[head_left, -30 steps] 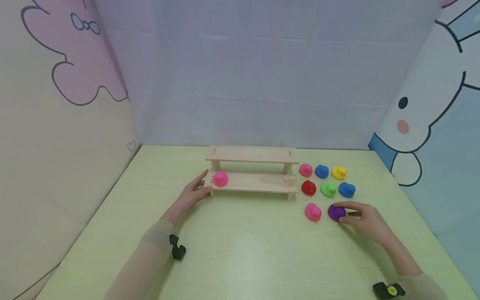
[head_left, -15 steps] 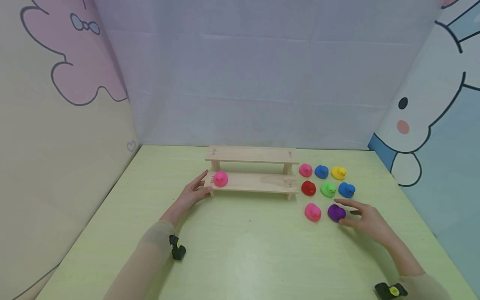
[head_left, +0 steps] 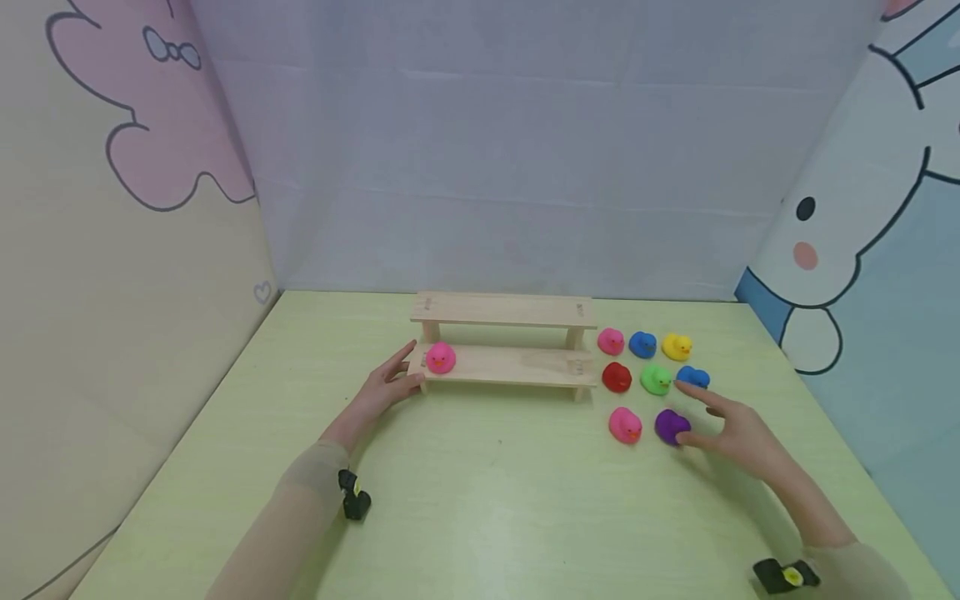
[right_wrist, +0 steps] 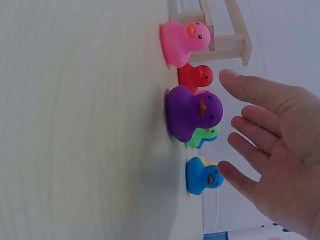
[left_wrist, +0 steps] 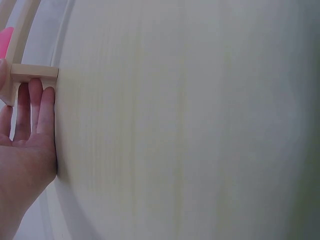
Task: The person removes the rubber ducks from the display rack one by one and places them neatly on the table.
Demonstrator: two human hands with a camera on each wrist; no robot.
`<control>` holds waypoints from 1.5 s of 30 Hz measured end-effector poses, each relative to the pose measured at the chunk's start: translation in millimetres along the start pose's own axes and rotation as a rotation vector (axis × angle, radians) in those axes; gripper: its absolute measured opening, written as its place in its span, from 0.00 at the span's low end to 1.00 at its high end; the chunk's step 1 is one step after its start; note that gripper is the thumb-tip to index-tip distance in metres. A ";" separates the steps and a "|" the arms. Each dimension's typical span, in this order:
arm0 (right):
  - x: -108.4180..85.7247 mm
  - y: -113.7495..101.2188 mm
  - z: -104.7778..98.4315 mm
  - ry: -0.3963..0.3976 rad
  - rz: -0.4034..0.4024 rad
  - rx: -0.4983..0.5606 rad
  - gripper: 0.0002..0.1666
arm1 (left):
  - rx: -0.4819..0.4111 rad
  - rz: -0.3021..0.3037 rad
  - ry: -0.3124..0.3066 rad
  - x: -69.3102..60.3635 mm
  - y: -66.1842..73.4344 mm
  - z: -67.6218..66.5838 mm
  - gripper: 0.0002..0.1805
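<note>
My left hand (head_left: 384, 390) is at the left end of a two-step wooden shelf (head_left: 517, 364). Its fairly straight fingers rest against the lower step's end and leg (left_wrist: 35, 73). Near that end sits a pink rubber duck (head_left: 441, 358) on the lower step. My right hand (head_left: 738, 429) is spread at the purple rubber duck (head_left: 672, 427), thumb near its side and index finger reaching toward a blue duck (head_left: 693, 377). In the right wrist view, a gap shows between the right hand (right_wrist: 285, 145) and the purple duck (right_wrist: 192, 112), which stands on the table.
Right of the shelf, more rubber ducks stand in rows: pink (head_left: 611, 341), blue (head_left: 642, 344), yellow (head_left: 677, 347), red (head_left: 617, 377), green (head_left: 656, 379) and a front pink one (head_left: 626, 425). A pale curtain (head_left: 495, 167) hangs behind the table (head_left: 480, 500).
The right hand's fingers have come off the purple duck and spread wider, the index finger moving away toward the blue duck. The purple duck has barely moved. The left hand stays put.
</note>
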State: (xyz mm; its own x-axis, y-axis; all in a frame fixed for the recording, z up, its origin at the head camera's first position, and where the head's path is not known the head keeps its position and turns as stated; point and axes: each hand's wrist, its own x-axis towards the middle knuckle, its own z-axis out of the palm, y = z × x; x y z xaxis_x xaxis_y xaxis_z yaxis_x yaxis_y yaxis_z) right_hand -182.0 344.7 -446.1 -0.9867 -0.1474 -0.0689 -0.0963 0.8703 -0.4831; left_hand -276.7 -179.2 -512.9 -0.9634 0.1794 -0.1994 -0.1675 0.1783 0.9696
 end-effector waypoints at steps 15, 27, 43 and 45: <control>36.2 -65.6 15.6 0.039 -0.215 0.063 0.40 | -0.019 0.011 -0.001 -1.5 -0.3 0.1 0.40; 70.3 -128.6 55.7 0.020 -0.440 0.182 0.39 | -0.030 0.011 -0.025 -1.5 1.3 -1.6 0.41; 125.2 -209.1 98.7 0.049 -0.567 0.212 0.35 | -0.069 0.023 -0.028 1.7 -2.9 -1.4 0.41; 132.3 -218.0 103.6 0.051 -0.552 0.224 0.35 | -0.074 0.023 -0.030 2.1 -2.9 -3.0 0.41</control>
State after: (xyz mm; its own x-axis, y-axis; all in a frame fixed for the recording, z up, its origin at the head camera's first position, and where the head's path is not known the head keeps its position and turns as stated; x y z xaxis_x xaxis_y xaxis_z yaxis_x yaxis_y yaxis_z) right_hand -277.9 86.8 -440.3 -0.8041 -0.5223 0.2840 -0.5721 0.5501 -0.6083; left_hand -278.8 -182.2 -515.7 -0.9606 0.2119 -0.1796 -0.1611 0.1016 0.9817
